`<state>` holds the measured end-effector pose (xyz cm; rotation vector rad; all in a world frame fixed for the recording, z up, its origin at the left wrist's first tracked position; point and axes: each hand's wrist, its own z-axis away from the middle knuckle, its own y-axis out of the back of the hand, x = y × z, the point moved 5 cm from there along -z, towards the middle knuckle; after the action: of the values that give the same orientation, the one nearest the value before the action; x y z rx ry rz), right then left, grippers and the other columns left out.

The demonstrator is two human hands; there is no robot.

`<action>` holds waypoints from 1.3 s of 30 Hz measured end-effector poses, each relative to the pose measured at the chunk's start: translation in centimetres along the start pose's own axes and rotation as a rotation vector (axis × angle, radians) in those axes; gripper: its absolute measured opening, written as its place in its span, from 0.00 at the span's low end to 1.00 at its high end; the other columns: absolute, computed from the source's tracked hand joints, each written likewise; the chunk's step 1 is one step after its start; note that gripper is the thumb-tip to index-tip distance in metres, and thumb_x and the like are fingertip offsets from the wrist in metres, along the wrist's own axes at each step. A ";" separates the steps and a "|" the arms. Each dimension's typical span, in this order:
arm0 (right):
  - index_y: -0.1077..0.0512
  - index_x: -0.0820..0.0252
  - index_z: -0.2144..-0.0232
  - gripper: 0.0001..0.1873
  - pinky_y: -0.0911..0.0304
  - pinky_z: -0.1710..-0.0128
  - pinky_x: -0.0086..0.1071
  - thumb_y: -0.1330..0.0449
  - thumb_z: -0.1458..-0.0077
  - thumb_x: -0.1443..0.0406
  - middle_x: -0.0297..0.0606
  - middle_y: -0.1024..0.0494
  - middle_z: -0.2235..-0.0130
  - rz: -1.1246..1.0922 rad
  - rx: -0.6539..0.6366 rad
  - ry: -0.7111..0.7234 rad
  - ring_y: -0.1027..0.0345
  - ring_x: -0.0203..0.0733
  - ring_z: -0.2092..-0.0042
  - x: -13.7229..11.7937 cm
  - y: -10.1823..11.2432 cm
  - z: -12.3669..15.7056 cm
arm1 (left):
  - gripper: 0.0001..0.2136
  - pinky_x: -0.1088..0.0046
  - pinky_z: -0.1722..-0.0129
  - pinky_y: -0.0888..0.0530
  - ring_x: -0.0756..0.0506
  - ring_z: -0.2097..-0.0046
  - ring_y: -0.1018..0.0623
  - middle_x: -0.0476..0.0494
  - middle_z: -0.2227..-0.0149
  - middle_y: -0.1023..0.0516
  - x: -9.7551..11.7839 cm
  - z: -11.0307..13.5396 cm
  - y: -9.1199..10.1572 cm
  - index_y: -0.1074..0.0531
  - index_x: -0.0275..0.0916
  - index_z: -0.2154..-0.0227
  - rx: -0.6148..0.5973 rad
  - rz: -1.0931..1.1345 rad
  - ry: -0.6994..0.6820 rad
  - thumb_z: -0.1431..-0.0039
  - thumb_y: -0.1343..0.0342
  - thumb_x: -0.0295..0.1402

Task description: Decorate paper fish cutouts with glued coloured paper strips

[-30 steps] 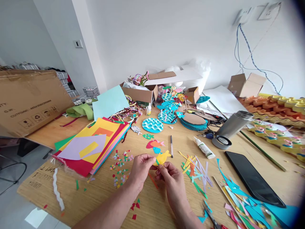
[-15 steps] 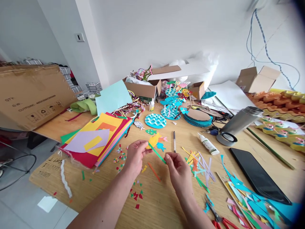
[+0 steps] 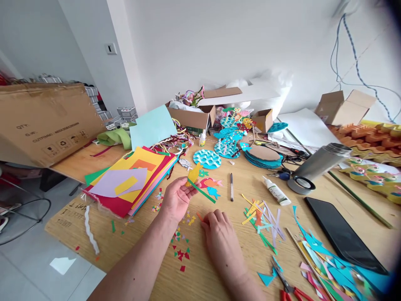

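My left hand point(image 3: 178, 197) pinches a yellow paper fish point(image 3: 194, 173) together with a green paper strip point(image 3: 202, 191), which slants down to the right. Low on the wooden table, my right hand point(image 3: 221, 232) has its fingers curled over an orange paper strip point(image 3: 199, 216); only the strip's tip shows. Just beyond my left hand lie a blue paper fish point(image 3: 214, 192), a red and orange paper fish point(image 3: 210, 182) and a green one point(image 3: 203, 172). Tiny red paper scraps point(image 3: 181, 254) are scattered between my forearms.
Coloured paper sheets point(image 3: 125, 179) are stacked at left. To the right are a pen point(image 3: 231, 187), a glue bottle point(image 3: 277, 191), loose paper strips point(image 3: 263, 215), red-handled scissors point(image 3: 286, 284), a black phone point(image 3: 343, 234) and a steel flask point(image 3: 322, 165). Blue wavy discs point(image 3: 206, 159) sit farther back.
My right hand has let go of the green strip and dropped to the orange strip on the table. My left hand has turned palm-up, still holding the yellow fish and green strip.
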<state>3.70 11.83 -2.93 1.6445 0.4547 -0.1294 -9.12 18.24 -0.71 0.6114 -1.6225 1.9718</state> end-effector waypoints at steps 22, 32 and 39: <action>0.30 0.65 0.67 0.10 0.42 0.61 0.37 0.51 0.42 0.75 0.46 0.28 0.65 0.133 -0.031 0.016 0.36 0.49 0.62 0.0 -1.0 0.2 | 0.03 0.70 0.66 0.24 0.45 0.69 0.20 0.43 0.74 0.21 -0.6 0.1 -0.1 0.27 0.35 0.73 -0.035 -0.026 0.017 0.53 0.42 0.27; 0.31 0.63 0.70 0.09 0.42 0.62 0.38 0.49 0.43 0.75 0.44 0.28 0.66 0.078 -0.019 0.010 0.36 0.49 0.62 0.0 -1.1 0.3 | 0.03 0.70 0.66 0.24 0.45 0.68 0.20 0.42 0.74 0.21 -0.7 0.1 -0.1 0.27 0.34 0.72 -0.054 -0.030 0.022 0.52 0.43 0.28; 0.40 0.55 0.77 0.10 0.44 0.65 0.38 0.50 0.44 0.67 0.42 0.31 0.71 -0.510 0.095 -0.141 0.38 0.48 0.67 2.5 -0.6 -0.6 | 0.03 0.71 0.68 0.25 0.45 0.69 0.20 0.42 0.74 0.21 -0.6 0.1 -0.2 0.27 0.34 0.73 -0.045 -0.017 0.025 0.53 0.42 0.27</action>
<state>5.65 13.03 -4.27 1.5681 0.7606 -0.6505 -8.54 18.08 -0.86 0.5796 -1.6366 1.9186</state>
